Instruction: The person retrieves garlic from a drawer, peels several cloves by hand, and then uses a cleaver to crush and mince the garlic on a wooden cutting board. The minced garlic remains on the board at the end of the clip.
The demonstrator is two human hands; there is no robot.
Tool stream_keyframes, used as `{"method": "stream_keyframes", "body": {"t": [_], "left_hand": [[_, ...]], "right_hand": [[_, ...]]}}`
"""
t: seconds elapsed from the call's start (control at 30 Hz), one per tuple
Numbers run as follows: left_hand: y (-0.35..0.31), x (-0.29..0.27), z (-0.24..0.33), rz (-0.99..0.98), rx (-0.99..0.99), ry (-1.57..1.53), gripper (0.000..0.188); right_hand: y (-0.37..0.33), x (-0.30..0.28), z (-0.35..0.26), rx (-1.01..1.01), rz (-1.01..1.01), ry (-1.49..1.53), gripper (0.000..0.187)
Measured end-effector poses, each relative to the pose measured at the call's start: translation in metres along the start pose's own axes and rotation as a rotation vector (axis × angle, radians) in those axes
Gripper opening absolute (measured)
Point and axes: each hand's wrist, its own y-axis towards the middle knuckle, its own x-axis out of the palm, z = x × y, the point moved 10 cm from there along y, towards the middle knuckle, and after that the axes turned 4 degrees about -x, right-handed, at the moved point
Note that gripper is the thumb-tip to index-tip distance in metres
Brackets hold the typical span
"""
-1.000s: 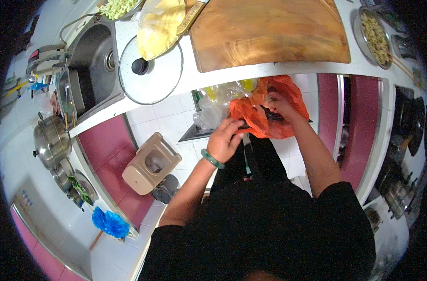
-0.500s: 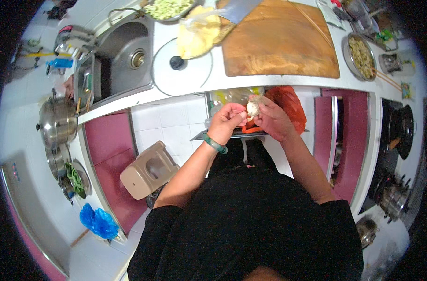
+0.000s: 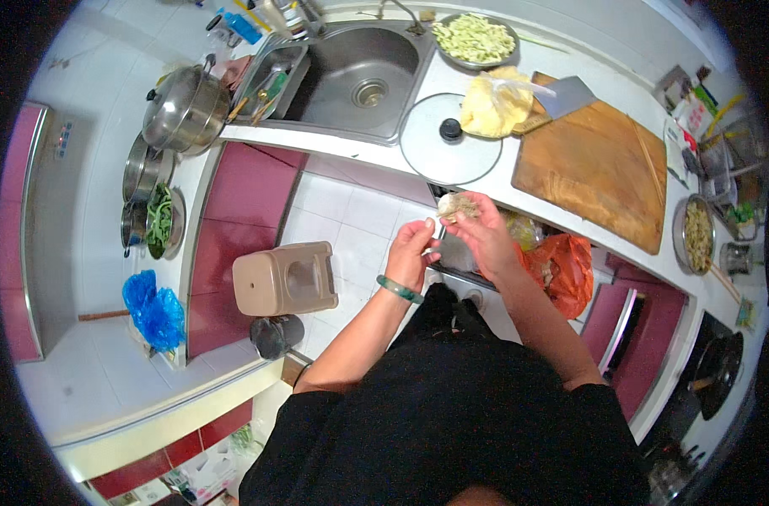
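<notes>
Right hand [image 3: 486,239] and left hand [image 3: 410,255] were raised in front of the person's body, near the front of the tabletop [image 3: 561,63]. The right had its fingers closed on the garlic [image 3: 457,206], whose pale, rounded side faced left. The left was just beside it, loosely curled, with thumb and fingers apart and nothing visible between them; whether its thumb touched the bulb could not be told. The garlic lay below the lid [image 3: 473,160] in view, well apart from the red bag [image 3: 567,266]. It was probably light and firm, its papery skin dry, prone to flake and a little slippery. A hold round the fat middle looked surest; hard squeezing might have split the cloves.
</notes>
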Motion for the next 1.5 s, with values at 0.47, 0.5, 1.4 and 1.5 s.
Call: {"method": "stream_keyframes", "body": {"t": [0.47, 0.5, 1.4, 1.5], "left_hand": [[0.025, -0.121, 0.139, -0.427, 0.119, -0.481, 0.033], [0.027, -0.142, 0.153, -0.415, 0.149, -0.472, 0.033], [-0.221, -0.608, 0.183, 1.286, 0.546, 0.319, 0.038], [-0.245, -0.671, 0.157, 1.292, 0.485, 0.314, 0.038]], "right_hand": [[0.076, 0.196, 0.071, -0.476, -0.277, -0.892, 0.032], [0.084, 0.214, 0.086, -0.458, -0.327, -0.880, 0.032], [-0.031, 0.573, 0.514, 0.675, -1.329, -0.777, 0.013], [-0.064, 0.598, 0.577, 0.571, -1.378, -0.845, 0.015]]}}
